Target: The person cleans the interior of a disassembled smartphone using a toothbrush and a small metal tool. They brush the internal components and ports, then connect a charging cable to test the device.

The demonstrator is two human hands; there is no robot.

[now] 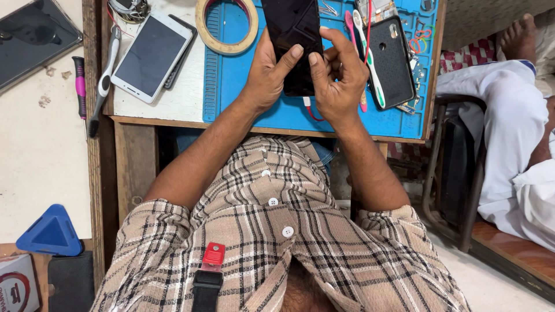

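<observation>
Head view: both hands hold one black phone [296, 40] upright over the blue work mat [243, 98] on the counter [167, 104]. The left hand [267, 75] wraps the phone's left edge, its grip closed round it with the thumb laid across the dark glass. The right hand [335, 75] clasps the right edge, fingers curled in and the thumb tip pressing the screen just beside the left thumb. The phone's lower end is hidden between the two palms.

Counted across the counter: three more handsets or phone parts. One white phone [151, 55] lies face up left of the mat, with a dark one partly under it; one black phone back shell [393, 60] lies on the mat to the right of the hands. One roll of tan tape [226, 29] sits at the mat's upper left. Two toothbrushes rest between the right hand and the shell: one white-and-green toothbrush [370, 63] and one pink toothbrush [350, 26] beside it. One grey-handled brush [104, 84] and one pink-handled screwdriver [80, 86] lie at the counter's left edge. One dark tablet [32, 40] lies on the pale surface further left. One blue triangular tool [52, 232] sits at lower left.

At the right, another person's white-clothed leg [509, 127] rests on a seat.
</observation>
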